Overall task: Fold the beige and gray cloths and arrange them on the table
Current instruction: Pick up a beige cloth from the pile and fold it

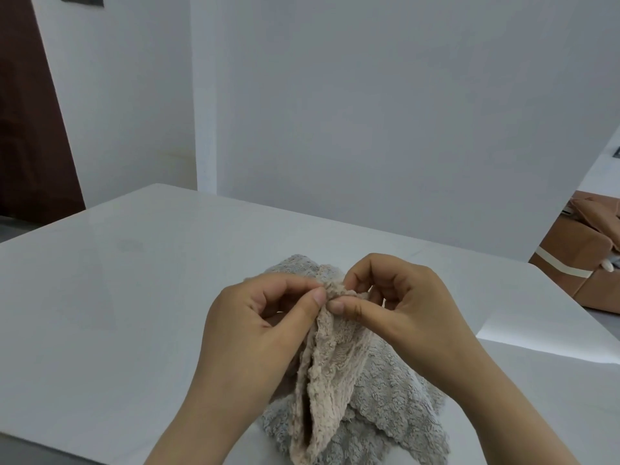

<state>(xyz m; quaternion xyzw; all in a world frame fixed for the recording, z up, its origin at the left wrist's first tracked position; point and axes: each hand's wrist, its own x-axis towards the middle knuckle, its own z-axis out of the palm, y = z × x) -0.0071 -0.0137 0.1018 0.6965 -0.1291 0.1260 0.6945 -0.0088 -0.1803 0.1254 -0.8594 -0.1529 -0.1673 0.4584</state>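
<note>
A fluffy beige cloth [330, 374] hangs bunched from both my hands above the white table [117, 297]. My left hand [258, 327] pinches its top edge between thumb and forefinger. Just to the right, my right hand [399, 307] pinches the same top edge, so the two thumbs nearly touch. A gray cloth [385, 397] lies crumpled on the table under and behind the beige one, with a corner of it showing beyond my hands.
The table's far edge runs along a white wall [369, 112]. A brown sofa [583, 260] stands past the table's right corner. A dark wooden door [30, 129] is at the far left. Bare tabletop spreads left of the cloths.
</note>
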